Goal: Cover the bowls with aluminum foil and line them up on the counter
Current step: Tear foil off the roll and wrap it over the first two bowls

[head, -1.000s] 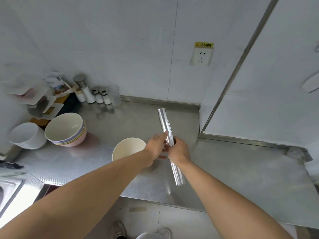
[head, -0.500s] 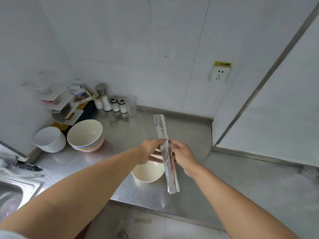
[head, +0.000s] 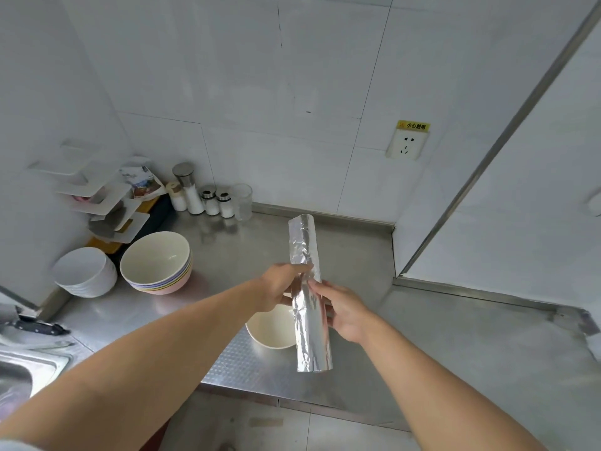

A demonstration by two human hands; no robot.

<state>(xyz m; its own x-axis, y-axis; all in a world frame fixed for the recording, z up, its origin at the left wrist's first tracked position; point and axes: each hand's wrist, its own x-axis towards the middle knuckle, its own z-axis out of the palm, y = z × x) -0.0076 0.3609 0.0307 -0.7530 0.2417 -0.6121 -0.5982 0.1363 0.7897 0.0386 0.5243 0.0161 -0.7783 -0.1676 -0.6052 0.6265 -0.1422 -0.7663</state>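
Foil roll [head: 309, 297] hiding bowl [head: 270, 327] rim, fingers [head: 320, 284] pinching

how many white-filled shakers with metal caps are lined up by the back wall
3: a tall shaker on the left, then two short shakers to its right, beside an empty glass. None looks hidden.

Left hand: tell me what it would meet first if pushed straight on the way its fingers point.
The left hand already grips the crinkled silver aluminium foil roll; beyond it, probably the right hand's fingertips, though depth is unclear.
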